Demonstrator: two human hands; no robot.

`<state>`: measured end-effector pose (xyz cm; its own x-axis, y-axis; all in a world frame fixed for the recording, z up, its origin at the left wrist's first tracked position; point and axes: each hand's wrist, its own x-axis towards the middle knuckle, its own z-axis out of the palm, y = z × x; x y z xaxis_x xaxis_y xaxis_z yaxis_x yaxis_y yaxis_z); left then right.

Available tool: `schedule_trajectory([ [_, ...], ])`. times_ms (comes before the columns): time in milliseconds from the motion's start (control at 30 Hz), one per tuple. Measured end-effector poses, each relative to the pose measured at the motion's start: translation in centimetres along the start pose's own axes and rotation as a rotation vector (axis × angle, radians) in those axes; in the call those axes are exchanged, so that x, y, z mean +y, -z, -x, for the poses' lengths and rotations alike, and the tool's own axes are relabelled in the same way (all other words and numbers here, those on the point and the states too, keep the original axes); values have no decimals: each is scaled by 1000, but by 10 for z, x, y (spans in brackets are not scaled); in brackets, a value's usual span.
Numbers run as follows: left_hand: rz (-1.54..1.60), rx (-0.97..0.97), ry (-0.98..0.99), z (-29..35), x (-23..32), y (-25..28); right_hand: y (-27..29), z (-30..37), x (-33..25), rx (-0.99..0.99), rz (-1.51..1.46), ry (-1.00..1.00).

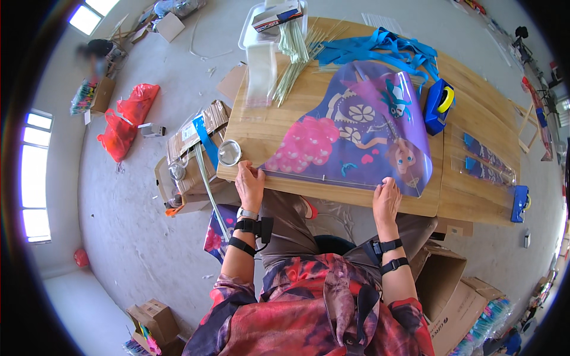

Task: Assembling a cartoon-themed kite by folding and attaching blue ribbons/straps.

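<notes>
A purple printed sheet point(356, 136) with a cartoon mermaid, pink bubbles and white flower shapes lies on the wooden table, its right side curling over on itself. Along its near edge runs a thin pale rod point(332, 178) with a small whitish piece on it. At the left corner of that edge, my left hand point(250, 181) is closed in a pinch. Farther right, my right hand point(387, 196) pinches the same near edge, fingertips together. Whether the rod also sits inside either pinch is hidden. A round clear-and-silver tape roll point(230, 152) lies just beyond my left hand.
A blue tape dispenser point(439, 107) with yellow tape stands right of the sheet. Behind lie blue ribbons point(380, 50) and pale thin sticks point(291, 65). A second dispenser point(521, 204) sits at the right edge. Cardboard boxes point(439, 279) stand on the floor beside me.
</notes>
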<state>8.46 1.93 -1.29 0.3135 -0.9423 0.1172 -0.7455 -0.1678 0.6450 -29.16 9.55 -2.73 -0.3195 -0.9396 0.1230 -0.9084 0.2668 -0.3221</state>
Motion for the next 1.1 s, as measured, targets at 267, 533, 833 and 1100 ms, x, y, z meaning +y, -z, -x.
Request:
schedule_trajectory([
  [267,17,23,-40,-3,-5,1,-1,1,1,1,-7,8],
  [533,-10,34,-181,12,-9,11,-3,1,4,2,-7,5],
  [833,-357,-402,-540,36,-14,28,-4,1,6,3,-26,16],
  [1100,-379,-415,-587,36,-20,28,-3,3,10,42,-87,45],
])
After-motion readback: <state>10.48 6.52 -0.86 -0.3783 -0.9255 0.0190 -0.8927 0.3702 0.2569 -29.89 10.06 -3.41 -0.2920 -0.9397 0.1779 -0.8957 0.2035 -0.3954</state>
